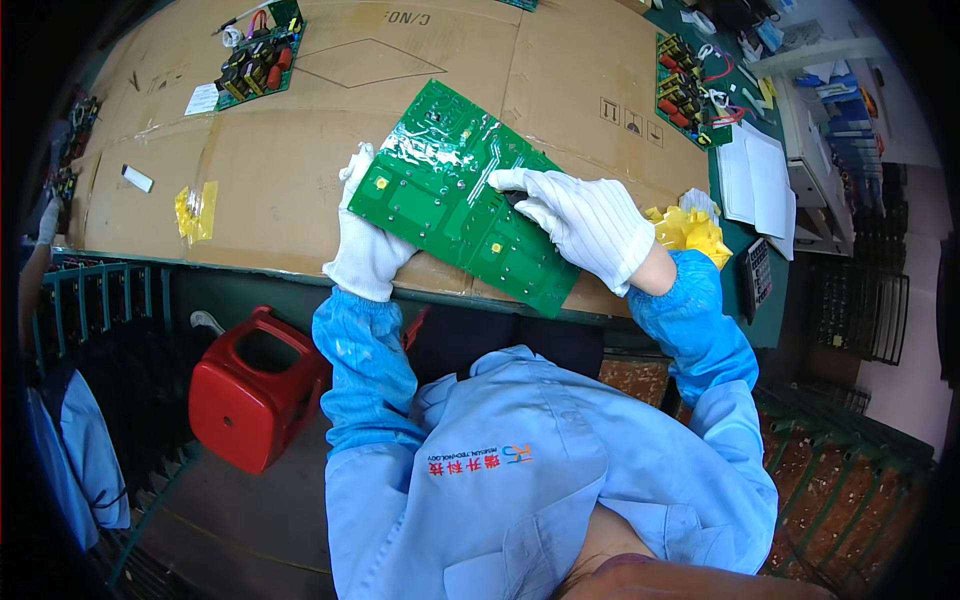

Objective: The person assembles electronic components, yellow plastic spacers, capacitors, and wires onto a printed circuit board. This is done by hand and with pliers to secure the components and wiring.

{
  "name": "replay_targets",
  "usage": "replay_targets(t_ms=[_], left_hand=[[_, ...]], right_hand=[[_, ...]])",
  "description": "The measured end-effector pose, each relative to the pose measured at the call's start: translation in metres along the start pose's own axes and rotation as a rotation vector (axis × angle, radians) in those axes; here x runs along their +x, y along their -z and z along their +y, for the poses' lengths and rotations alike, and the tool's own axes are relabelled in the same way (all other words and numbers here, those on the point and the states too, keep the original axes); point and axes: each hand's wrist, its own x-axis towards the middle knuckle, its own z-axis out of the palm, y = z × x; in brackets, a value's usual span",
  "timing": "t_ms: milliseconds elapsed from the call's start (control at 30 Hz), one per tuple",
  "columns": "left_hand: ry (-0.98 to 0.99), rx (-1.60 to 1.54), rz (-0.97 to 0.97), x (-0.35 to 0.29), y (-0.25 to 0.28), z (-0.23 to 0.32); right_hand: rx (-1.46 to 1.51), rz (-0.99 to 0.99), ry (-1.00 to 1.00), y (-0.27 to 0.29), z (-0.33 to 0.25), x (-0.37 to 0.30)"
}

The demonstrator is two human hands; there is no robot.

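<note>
A large green circuit board (450, 200) is held tilted above the cardboard-covered table, its soldered side facing up. My left hand (370, 230), in a white glove, grips the board by its left edge, with the fingers partly hidden beneath it. Over the right half of the board is my right hand (580, 215), gloved in white with thin stripes. Its fingers are closed round a small black object (514, 197), mostly covered by the glove, whose kind I cannot make out. The right fingertips are at the board's surface.
Cardboard (300, 190) covers the table. Boards with components stand at the back left (262, 62) and back right (685, 90). Yellow tape (690, 232), papers (757, 175) and a calculator (758, 280) lie right. A red stool (245, 400) is at lower left.
</note>
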Motion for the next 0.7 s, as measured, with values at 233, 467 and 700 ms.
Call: replay_targets(t_ms=[233, 467, 700], left_hand=[[0.005, -0.046, -0.057, 0.003, 0.007, 0.0], [0.028, -0.073, -0.057, 0.004, 0.011, 0.0], [0.002, -0.064, -0.009, 0.005, 0.01, -0.001]], right_hand=[[0.627, 0.266, 0.002, -0.008, 0.005, 0.003], [0.274, 0.017, 0.029, 0.008, -0.02, -0.026], [-0.073, 0.009, 0.153, -0.005, -0.028, -0.036]])
